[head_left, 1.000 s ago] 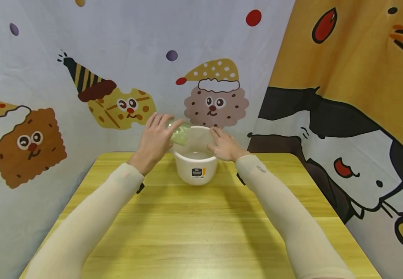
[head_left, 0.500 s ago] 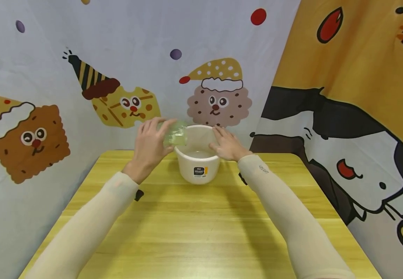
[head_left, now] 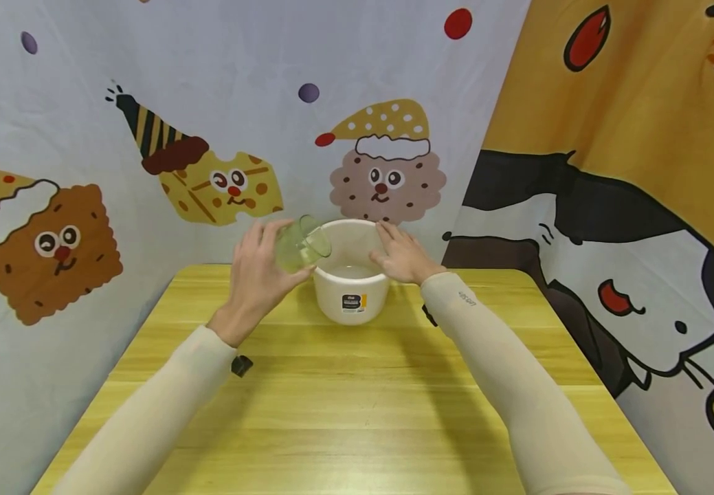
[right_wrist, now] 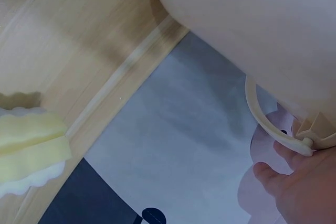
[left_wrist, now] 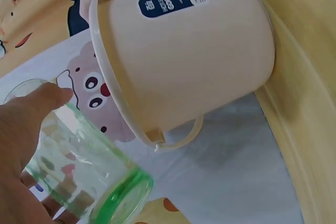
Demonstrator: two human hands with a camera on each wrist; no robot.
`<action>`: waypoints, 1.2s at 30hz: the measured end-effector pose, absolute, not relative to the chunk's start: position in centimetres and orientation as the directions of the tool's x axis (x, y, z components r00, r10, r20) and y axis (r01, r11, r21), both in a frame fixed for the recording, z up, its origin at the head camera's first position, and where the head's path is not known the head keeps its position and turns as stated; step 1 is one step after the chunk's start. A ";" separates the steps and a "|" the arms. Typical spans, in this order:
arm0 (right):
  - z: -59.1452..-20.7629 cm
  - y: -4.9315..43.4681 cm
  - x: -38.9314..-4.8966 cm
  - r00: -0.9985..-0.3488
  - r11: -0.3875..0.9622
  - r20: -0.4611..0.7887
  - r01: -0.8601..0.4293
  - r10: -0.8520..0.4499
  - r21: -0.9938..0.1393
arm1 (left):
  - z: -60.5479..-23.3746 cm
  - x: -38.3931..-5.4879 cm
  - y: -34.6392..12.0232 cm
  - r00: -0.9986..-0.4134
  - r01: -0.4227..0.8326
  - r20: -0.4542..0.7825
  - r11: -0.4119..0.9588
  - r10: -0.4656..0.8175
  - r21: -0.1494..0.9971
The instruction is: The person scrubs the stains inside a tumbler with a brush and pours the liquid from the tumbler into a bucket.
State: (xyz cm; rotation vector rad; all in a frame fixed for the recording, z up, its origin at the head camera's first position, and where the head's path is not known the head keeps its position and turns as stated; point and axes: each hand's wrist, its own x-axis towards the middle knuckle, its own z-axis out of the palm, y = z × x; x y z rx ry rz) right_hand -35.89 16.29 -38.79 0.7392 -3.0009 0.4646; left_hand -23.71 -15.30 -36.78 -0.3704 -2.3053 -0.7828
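My left hand (head_left: 254, 271) grips a clear green drinking glass (head_left: 297, 244), its thumb and fingers wrapped about the side. The glass leans, its mouth toward the bucket; its thick green base shows in the left wrist view. It is at the left rim of a white bucket (head_left: 352, 302), which stands upright at the back of the table. At the opposite rim, my right hand (head_left: 405, 256) holds the edge, thumb on the inner side. Part of this hand (right_wrist: 310, 187) shows beside the handle pivot in the right wrist view. What lies inside the bucket is unclear.
The bucket's curved handle (right_wrist: 265, 121) hangs at its side. A yellow and white wavy-edged thing (right_wrist: 31, 148), of unclear kind, appears in the right wrist view. Behind the wooden table (head_left: 344, 399) hangs a cartoon-printed curtain (head_left: 208, 55).
My left hand has drawn the glass left and slightly down, away from over the bucket, turning it less tipped. My right hand stays at the bucket's rim.
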 end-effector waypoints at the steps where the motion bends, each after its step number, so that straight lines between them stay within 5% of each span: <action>1: -38.8 16.3 -35.9 -0.889 0.844 0.084 -0.455 -0.450 -0.283 | -36.8 -23.5 -15.3 -0.743 0.446 0.667 0.776 0.044 0.446; 16: -39.7 16.0 -35.5 -0.891 0.840 0.076 -0.449 -0.448 -0.303 | -38.6 -20.6 -14.8 -0.846 0.409 0.533 0.665 0.019 0.625; 36: -38.8 16.3 -35.6 -0.892 0.840 0.100 -0.449 -0.440 -0.305 | -43.6 -18.4 -14.6 -0.956 0.293 0.248 0.482 0.156 0.826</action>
